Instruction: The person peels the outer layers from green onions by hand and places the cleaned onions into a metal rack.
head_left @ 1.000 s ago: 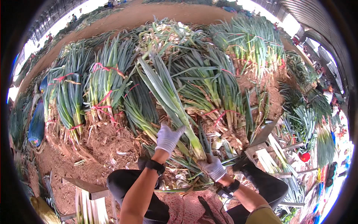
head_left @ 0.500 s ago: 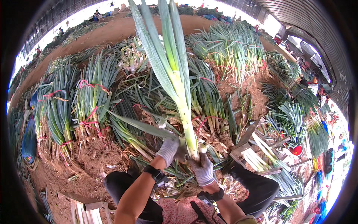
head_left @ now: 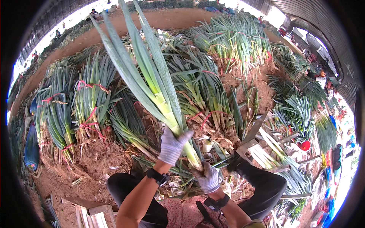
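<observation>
A large leek [head_left: 166, 108] with a pale stalk and long green leaves slants up and to the left in front of me. My left hand [head_left: 172, 146], in a striped white work glove, is closed round the middle of its stalk, thumb across the front. Lower down, my right hand [head_left: 208, 177], gloved alike, grips the root end. Loose leaves and peelings [head_left: 182, 178] lie on the ground below my hands.
Tied leek bundles [head_left: 89, 102] stand at the left, with more bundles [head_left: 235, 45] at the far right. Beside my right knee is a wooden rack [head_left: 249, 142] near peeled leeks [head_left: 272, 148]. Another slatted wooden piece [head_left: 91, 212] sits at lower left.
The leek has tipped to the left. My left hand has moved up from a loose outer leaf beside the stalk onto the stalk itself; that leaf no longer shows in it.
</observation>
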`<state>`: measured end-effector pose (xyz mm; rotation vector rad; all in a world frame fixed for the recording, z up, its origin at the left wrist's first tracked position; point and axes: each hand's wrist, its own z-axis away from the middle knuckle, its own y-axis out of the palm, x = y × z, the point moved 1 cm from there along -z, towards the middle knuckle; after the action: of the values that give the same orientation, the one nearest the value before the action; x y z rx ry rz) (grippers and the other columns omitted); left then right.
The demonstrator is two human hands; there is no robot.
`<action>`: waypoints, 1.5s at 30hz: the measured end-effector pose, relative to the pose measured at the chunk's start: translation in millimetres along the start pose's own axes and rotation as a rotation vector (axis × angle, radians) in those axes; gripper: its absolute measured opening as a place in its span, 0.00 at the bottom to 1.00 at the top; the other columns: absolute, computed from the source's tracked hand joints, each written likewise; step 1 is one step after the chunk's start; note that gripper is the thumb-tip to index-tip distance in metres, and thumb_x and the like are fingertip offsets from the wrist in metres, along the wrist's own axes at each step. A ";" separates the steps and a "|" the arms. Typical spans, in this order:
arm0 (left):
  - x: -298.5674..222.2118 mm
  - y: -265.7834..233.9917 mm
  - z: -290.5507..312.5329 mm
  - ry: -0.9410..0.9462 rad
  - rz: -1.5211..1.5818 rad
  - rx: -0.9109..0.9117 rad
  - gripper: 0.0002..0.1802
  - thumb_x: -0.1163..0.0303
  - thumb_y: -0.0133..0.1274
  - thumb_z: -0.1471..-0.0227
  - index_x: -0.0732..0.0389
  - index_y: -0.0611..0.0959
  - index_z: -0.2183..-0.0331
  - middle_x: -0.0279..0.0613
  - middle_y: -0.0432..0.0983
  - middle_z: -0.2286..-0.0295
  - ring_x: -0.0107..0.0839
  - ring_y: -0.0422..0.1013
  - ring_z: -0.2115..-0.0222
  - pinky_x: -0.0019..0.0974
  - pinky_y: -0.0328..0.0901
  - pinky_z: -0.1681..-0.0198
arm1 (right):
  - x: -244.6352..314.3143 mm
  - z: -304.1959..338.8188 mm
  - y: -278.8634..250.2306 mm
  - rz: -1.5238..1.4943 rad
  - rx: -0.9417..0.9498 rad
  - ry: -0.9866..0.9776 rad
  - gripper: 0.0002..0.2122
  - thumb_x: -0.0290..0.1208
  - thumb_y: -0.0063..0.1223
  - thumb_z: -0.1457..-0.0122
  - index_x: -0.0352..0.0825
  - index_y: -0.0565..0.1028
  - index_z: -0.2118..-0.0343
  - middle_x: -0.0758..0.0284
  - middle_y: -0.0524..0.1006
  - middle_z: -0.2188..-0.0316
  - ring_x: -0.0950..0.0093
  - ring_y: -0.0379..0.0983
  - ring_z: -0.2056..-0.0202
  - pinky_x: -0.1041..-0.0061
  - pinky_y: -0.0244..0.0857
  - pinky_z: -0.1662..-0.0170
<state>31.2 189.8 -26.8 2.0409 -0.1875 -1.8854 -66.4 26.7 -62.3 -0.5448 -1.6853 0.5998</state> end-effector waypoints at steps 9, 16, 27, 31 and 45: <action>-42.6 -15.5 -3.0 0.091 0.047 0.069 0.39 0.49 0.62 0.62 0.63 0.67 0.54 0.38 0.69 0.62 0.30 0.68 0.59 0.27 0.67 0.58 | -17.7 -6.6 -2.5 0.046 -0.039 -0.176 0.17 0.32 0.60 0.53 0.30 0.69 0.62 0.56 0.74 0.77 0.63 0.73 0.78 0.69 0.66 0.76; -39.8 -17.5 1.5 -0.122 0.387 -0.176 0.27 0.60 0.59 0.55 0.58 0.69 0.55 0.35 0.70 0.65 0.29 0.71 0.68 0.33 0.70 0.68 | -10.7 -34.6 24.2 -0.248 0.144 -0.107 0.33 0.61 0.38 0.47 0.27 0.68 0.60 0.53 0.69 0.68 0.58 0.70 0.69 0.65 0.65 0.67; -74.2 0.3 24.9 -0.193 0.424 0.102 0.30 0.56 0.61 0.58 0.64 0.69 0.57 0.46 0.73 0.68 0.33 0.73 0.72 0.35 0.73 0.72 | -47.0 -71.5 59.6 -0.163 0.458 0.140 0.14 0.35 0.42 0.41 0.31 0.72 0.60 0.52 0.75 0.68 0.65 0.73 0.67 0.72 0.66 0.65; -90.5 -9.2 12.2 -0.072 0.396 0.078 0.22 0.65 0.58 0.54 0.65 0.72 0.59 0.46 0.76 0.71 0.32 0.74 0.75 0.32 0.71 0.77 | -121.2 -34.5 49.5 0.584 0.942 0.193 0.16 0.41 0.44 0.44 0.32 0.73 0.62 0.52 0.75 0.67 0.54 0.71 0.64 0.61 0.65 0.61; -66.8 -11.5 14.0 -0.023 0.259 -0.237 0.13 0.72 0.56 0.53 0.61 0.74 0.63 0.35 0.72 0.72 0.26 0.72 0.74 0.29 0.71 0.72 | 70.8 -73.7 15.2 -0.371 0.143 -0.130 0.13 0.26 0.59 0.52 0.29 0.74 0.63 0.61 0.73 0.70 0.73 0.72 0.72 0.78 0.65 0.68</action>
<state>8.9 220.4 31.2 1.7483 -0.2122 -1.6855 -6.6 91.0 -7.9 -0.0850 -1.7924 0.4866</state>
